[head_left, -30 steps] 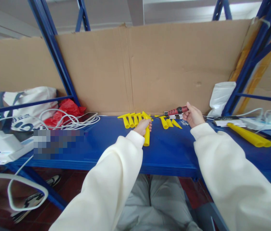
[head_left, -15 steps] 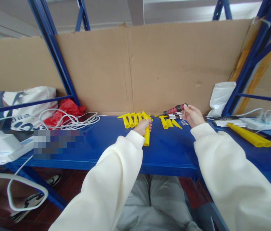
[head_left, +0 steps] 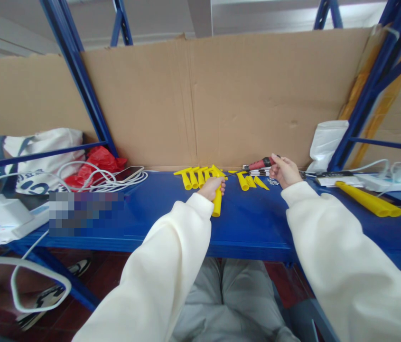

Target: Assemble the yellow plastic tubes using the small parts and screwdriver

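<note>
My left hand [head_left: 213,188] is closed around a yellow tube-shaped plastic piece [head_left: 217,204], whose round end points toward me. My right hand [head_left: 285,171] grips the end of a red and black screwdriver [head_left: 259,165]. The thin shaft slopes down to the left and reaches the yellow piece by my left fingers; the exact contact is too small to make out. Left of that hand, several similar yellow pieces [head_left: 186,181] lie in a row. More yellow pieces [head_left: 243,182] rest beneath the screwdriver, near some small silvery parts [head_left: 273,181].
A blue shelf top [head_left: 172,223] runs below a cardboard wall [head_left: 257,95]. White cables [head_left: 129,179], a red bag [head_left: 102,161] and a power strip [head_left: 22,228] occupy the left. Larger yellow tubes [head_left: 371,200] and a white pouch [head_left: 328,142] are at right. Another person's shoe [head_left: 40,304] shows below left.
The screwdriver handle looks turned and slightly lower, with my right fingers shifted a little on it. My left hand keeps its hold on the yellow piece.
</note>
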`<state>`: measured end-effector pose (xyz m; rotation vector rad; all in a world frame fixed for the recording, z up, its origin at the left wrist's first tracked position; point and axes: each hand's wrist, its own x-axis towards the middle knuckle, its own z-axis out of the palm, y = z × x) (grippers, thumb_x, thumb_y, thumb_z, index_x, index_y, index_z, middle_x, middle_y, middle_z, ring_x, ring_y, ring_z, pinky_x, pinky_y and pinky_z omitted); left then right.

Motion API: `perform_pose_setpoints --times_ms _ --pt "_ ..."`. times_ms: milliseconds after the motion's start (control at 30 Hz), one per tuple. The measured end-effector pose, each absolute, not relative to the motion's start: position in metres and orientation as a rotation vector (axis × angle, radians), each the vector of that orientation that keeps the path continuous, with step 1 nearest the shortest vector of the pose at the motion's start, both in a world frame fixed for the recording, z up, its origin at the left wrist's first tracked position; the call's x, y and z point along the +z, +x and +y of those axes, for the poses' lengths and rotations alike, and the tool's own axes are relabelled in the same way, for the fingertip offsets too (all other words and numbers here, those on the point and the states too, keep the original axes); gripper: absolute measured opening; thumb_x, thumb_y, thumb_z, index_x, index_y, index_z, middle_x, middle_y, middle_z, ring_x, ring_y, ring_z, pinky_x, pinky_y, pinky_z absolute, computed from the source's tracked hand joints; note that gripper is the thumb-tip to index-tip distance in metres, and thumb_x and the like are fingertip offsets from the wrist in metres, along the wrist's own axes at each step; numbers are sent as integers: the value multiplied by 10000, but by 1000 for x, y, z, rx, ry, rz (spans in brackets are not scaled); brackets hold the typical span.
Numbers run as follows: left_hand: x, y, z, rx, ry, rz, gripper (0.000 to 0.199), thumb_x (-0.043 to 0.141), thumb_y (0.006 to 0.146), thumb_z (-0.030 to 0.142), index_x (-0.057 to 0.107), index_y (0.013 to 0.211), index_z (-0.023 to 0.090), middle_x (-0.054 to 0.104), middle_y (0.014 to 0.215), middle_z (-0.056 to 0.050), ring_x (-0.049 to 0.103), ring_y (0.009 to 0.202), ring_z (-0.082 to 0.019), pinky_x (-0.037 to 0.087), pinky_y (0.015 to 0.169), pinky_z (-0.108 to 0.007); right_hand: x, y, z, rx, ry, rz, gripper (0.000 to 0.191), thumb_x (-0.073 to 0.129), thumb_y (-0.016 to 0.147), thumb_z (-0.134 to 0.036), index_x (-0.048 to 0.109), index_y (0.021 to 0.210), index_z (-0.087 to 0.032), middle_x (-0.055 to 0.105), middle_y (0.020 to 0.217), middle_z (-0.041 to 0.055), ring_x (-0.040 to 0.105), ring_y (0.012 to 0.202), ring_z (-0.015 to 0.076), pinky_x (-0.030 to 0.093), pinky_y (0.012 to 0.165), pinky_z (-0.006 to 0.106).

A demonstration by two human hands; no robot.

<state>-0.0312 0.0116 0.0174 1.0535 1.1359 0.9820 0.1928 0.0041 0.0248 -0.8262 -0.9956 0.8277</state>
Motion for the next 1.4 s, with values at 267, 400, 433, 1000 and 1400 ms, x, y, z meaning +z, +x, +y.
perform_pose_setpoints --times_ms 267,400,433,1000,1400 --pt "17 -31 12 994 1030 1150 245 509 902 109 437 684 194 377 477 84 316 350 -38 264 388 -167 27 190 0 844 -786 -1091 424 877 592 -380 511 705 -199 512 470 -60 479 372 75 367 344 185" --pt "17 -31 12 979 1055 1144 253 465 911 90 438 681 192 378 464 83 317 344 -40 271 389 -169 26 190 1 798 -779 -1095 505 898 533 -448 471 655 -207 501 440 -70 458 352 73 344 328 185" --pt "17 -31 12 980 1053 1144 250 471 909 90 439 682 191 378 464 84 315 343 -39 272 391 -168 25 191 1 793 -777 -1093 532 902 513 -465 454 645 -211 496 433 -74 453 347 73 338 324 186" --pt "19 -30 8 952 1067 1120 290 435 907 69 424 644 192 373 449 73 307 346 -46 270 383 -173 24 186 3 674 -733 -1014 661 899 437 -542 345 630 -236 463 406 -103 418 317 71 304 293 195" --pt "18 -30 9 971 1051 1065 259 468 889 76 438 659 190 382 477 75 314 341 -42 266 379 -170 24 191 8 655 -709 -924 580 870 548 -470 354 681 -240 387 397 -134 413 312 72 297 308 181"
